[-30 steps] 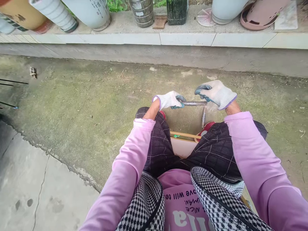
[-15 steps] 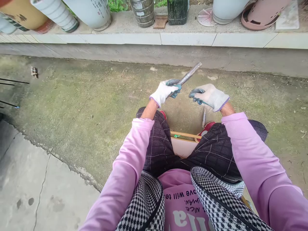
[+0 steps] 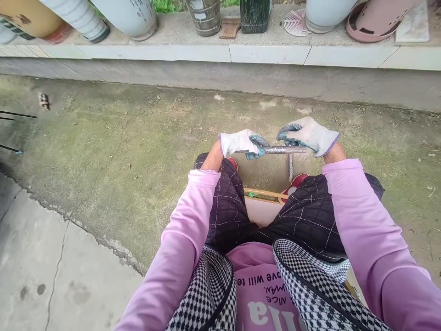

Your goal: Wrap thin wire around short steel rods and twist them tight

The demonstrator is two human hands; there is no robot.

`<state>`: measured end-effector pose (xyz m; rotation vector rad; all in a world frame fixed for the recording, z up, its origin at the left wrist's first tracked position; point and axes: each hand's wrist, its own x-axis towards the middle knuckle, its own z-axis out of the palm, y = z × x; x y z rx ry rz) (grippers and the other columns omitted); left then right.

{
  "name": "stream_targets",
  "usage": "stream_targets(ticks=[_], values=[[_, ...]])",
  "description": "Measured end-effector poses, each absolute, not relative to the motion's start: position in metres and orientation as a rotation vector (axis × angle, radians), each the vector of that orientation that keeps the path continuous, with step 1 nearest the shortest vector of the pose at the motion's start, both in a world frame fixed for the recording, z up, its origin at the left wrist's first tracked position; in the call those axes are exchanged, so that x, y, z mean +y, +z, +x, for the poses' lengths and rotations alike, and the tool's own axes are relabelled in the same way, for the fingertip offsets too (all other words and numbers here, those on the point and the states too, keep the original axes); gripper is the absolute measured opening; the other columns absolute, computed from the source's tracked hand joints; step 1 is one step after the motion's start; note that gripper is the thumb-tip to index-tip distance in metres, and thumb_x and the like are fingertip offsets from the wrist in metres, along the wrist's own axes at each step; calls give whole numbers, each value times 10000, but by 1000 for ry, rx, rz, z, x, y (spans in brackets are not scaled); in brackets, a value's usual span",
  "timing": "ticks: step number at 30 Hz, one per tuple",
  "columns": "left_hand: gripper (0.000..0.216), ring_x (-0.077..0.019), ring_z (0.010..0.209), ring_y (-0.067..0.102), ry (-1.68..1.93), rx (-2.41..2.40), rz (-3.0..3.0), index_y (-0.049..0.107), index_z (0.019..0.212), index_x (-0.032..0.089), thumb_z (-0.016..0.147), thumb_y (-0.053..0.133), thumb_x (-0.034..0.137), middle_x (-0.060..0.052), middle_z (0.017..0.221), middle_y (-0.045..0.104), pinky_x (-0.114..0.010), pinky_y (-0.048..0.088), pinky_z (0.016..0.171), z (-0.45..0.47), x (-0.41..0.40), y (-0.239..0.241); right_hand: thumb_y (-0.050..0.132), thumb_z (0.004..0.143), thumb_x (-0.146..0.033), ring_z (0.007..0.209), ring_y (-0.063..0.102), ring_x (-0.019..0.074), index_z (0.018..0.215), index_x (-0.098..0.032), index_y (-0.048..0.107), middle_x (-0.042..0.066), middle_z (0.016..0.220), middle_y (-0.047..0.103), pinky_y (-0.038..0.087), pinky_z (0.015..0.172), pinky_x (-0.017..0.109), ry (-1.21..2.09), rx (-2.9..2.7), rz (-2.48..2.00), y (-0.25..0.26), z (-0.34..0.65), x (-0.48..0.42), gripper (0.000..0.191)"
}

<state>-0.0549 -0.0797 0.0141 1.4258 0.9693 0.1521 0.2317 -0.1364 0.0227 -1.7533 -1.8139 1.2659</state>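
Observation:
Both of my hands wear white work gloves with blue-grey coated palms and fingers. My left hand (image 3: 245, 143) is closed around one end of a short rod (image 3: 284, 150), its middle part ridged and silvery, like wound wire. The rod lies level, pointing right. Above its bare right end, my right hand (image 3: 306, 135) is curled with thumb and fingertips together; whatever they may pinch is too small or hidden to make out. Below the held rod, a second silvery rod (image 3: 291, 168) lies on the ground beside my red shoe (image 3: 292, 186).
Several flowerpots stand on the tiled ledge (image 3: 268, 54) ahead, among them a dark square pot (image 3: 255, 17). Between my knees is a pale board with a wooden bar (image 3: 265, 192). Thin black rods (image 3: 17, 115) poke in at the left above the mossy ground (image 3: 138, 138).
My left hand has lowered slightly and turned the rod from slanting upward to level. My right hand has shifted slightly right and now sits over the rod's end.

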Motion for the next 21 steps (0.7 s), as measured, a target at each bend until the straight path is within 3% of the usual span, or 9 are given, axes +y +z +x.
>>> stream_targets(ticks=[3, 5, 10, 17, 21], values=[[344, -150, 630, 747, 104, 890, 1394, 1003, 1035, 156, 712, 1118, 135, -18, 765, 859, -262, 626, 663, -56, -79, 25, 970, 925, -566, 887, 801, 266, 990, -218, 937, 90, 994, 911, 670, 775, 339, 1408, -1717, -1551, 22, 231, -141, 356], [371, -135, 618, 721, 122, 894, 1340, 994, 1111, 139, 753, 1090, 143, 8, 756, 840, -254, 613, 670, -56, -80, 32, 1018, 909, -573, 778, 753, 231, 939, -214, 901, 89, 906, 870, 660, 690, 323, 1490, -1597, -1443, 21, 226, -144, 379], [389, -146, 736, 687, 315, 1000, 1196, 955, 1233, 102, 852, 957, 22, 13, 782, 834, -291, 624, 788, -52, -79, 35, 994, 968, -287, 607, 663, 158, 860, -215, 830, 48, 748, 800, 599, 546, 250, 1461, -1282, -1579, 19, 199, -143, 209], [302, -116, 635, 613, 401, 1135, 1296, 928, 1246, 117, 962, 838, 65, 49, 782, 769, -267, 555, 678, -38, -73, 1, 851, 1071, -185, 642, 754, 169, 877, -221, 850, 62, 843, 890, 628, 612, 240, 1356, -1474, -1879, 19, 178, -142, 197], [272, -121, 738, 577, 364, 1235, 1666, 967, 1192, 150, 962, 883, 32, 54, 807, 769, -252, 493, 751, -41, -69, -8, 837, 1058, -244, 673, 778, 178, 956, -239, 893, 33, 817, 875, 599, 610, 222, 1323, -1712, -1922, 17, 178, -144, 116]])
